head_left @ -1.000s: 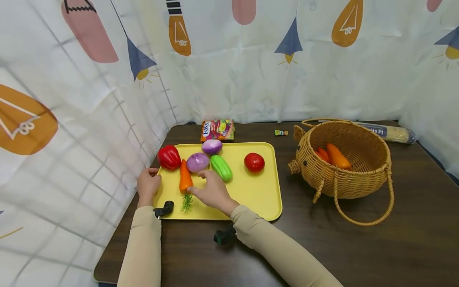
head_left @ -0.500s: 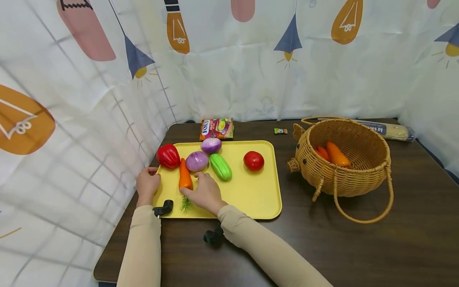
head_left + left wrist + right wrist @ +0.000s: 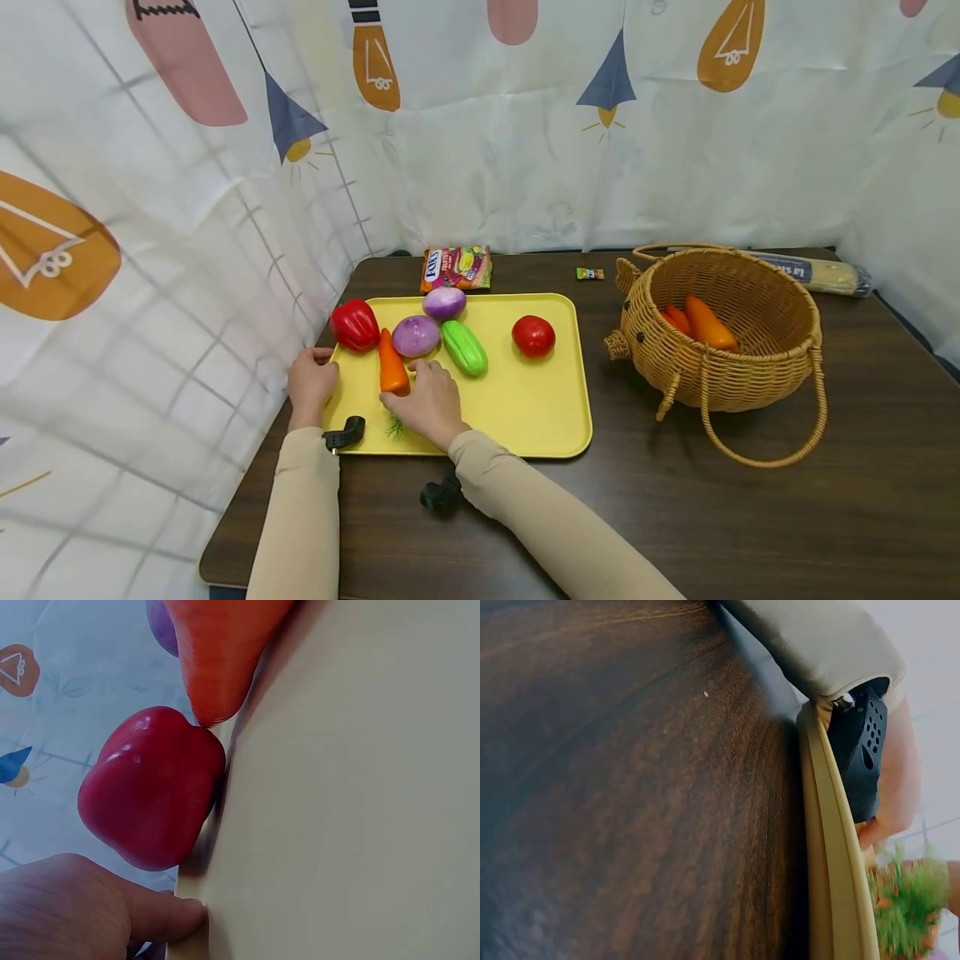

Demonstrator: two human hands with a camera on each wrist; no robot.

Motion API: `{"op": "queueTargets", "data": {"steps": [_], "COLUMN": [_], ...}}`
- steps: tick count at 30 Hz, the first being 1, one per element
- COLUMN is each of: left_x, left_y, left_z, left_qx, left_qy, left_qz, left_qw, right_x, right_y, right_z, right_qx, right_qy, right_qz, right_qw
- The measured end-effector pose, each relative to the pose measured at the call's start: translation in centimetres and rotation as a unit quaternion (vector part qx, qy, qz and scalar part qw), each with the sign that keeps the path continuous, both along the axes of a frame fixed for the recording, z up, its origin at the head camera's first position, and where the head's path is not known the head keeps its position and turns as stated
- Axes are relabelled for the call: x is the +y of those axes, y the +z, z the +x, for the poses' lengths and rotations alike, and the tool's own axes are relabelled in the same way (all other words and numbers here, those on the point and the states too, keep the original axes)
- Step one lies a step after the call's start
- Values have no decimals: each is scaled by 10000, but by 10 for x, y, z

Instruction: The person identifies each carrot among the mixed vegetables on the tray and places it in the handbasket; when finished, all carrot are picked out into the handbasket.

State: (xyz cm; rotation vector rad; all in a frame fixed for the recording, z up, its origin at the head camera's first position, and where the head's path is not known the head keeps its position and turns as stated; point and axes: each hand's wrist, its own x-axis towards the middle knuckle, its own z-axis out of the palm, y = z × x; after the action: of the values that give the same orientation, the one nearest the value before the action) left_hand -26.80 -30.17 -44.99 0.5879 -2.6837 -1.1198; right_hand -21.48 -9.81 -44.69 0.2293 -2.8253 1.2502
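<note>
My left hand (image 3: 312,386) holds the left rim of a yellow tray (image 3: 536,417). In the left wrist view its thumb (image 3: 169,915) presses on that rim, and the other fingers are mostly hidden below. Right hand (image 3: 432,403) pinches an orange carrot (image 3: 393,367) near its leafy end, thumb at the base and fingers along the right side. Green carrot leaves (image 3: 907,907) look blurred in the right wrist view. A red bell pepper (image 3: 355,325) sits at the tray's back left corner, next to the carrot tip. Two purple onions (image 3: 416,336) and a green cucumber (image 3: 464,348) lie right of the carrot.
A red tomato (image 3: 533,337) sits on the tray's right half. Farther right stands a pig-shaped wicker basket (image 3: 720,387) with orange and red vegetables (image 3: 708,323) inside. Behind are a Fox's candy bag (image 3: 456,268), a small wrapped sweet (image 3: 589,273) and a pasta pack (image 3: 817,275).
My right hand has moved left onto the carrot's base and taken hold of it. The carrot's leafy end has shifted slightly right and up. My left hand stays on the rim.
</note>
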Motion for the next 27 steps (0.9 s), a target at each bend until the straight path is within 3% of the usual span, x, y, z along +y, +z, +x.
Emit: {"op": "queueTargets", "data": {"steps": [27], "left_x": [-2], "left_y": [-2], "left_z": [-3], "left_qx": [-5], "left_qy": [32], "left_qz": [76], "left_qw": [10000], "right_x": [-2], "right_y": [0], "right_z": [-17], "right_qx": [-32], "right_qy": [-400], "right_qz": [-52], "right_qw": [9992]}}
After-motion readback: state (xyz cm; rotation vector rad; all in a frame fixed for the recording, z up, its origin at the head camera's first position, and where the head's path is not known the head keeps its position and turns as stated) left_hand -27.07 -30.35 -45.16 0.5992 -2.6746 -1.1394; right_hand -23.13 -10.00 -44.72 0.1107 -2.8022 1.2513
